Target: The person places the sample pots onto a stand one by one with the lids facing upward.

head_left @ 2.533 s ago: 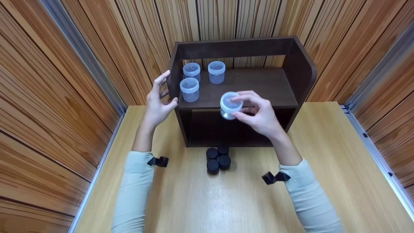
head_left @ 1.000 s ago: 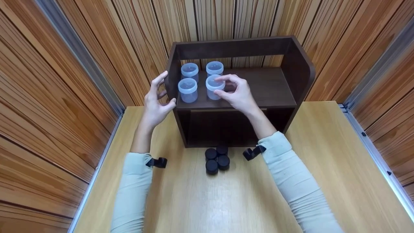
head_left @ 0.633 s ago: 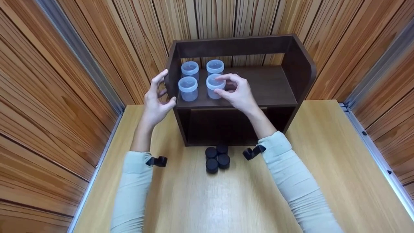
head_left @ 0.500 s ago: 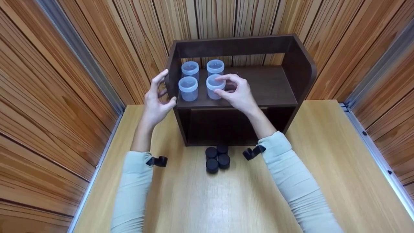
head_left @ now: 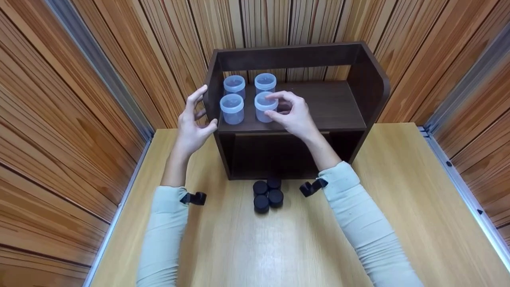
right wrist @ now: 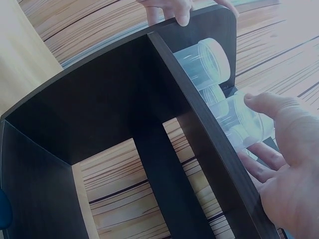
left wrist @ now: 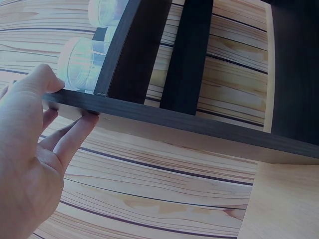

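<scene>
My right hand point(head_left: 297, 115) pinches a translucent plastic jar point(head_left: 261, 112) by its rim between thumb and fingers. The jar stands upright on the upper board of a small dark brown shelf point(head_left: 318, 105). Beside it is another such jar point(head_left: 232, 113), near the board's front left corner. Two more, a back left jar point(head_left: 234, 85) and a back right jar point(head_left: 265, 82), complete a square cluster. My left hand point(head_left: 191, 127) grips the shelf's left side panel point(left wrist: 149, 115), thumb on one side and fingers on the other, as the left wrist view shows.
Several short black cylinders point(head_left: 261, 203) stand bunched on the light wooden table point(head_left: 239, 247) just before the shelf. The shelf has raised side panels, a back rail point(head_left: 295, 57) and a lower compartment point(head_left: 275, 157). Wood-patterned walls point(head_left: 79, 131) enclose the sides and back.
From in front of the shelf, my right hand has carried the jar left and back onto the upper board. Over the last second both hands have stayed put, the left still on the panel.
</scene>
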Motion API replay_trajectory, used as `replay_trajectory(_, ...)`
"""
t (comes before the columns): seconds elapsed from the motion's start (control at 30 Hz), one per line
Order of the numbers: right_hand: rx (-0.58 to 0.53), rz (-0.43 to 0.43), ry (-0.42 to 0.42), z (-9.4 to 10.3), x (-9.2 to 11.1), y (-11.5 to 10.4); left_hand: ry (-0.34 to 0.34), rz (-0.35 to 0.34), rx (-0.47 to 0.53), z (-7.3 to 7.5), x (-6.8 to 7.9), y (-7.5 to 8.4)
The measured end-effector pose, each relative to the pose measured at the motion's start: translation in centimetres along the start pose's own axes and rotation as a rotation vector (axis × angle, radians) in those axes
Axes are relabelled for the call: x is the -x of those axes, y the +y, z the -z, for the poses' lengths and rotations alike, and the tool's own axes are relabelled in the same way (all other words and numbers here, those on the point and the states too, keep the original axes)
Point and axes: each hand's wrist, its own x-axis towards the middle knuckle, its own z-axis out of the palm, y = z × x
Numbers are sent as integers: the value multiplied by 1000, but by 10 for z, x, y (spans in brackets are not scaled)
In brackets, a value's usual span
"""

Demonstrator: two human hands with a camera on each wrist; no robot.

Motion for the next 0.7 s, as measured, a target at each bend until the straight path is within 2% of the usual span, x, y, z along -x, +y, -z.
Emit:
replay_trajectory(0.43,-8,-9,-21,4,0,-2,-8,1,6,0,-1,0)
replay_trajectory(0.7,-30,-5,-13,14,5,-2,-1,-1,6,-1,0,0)
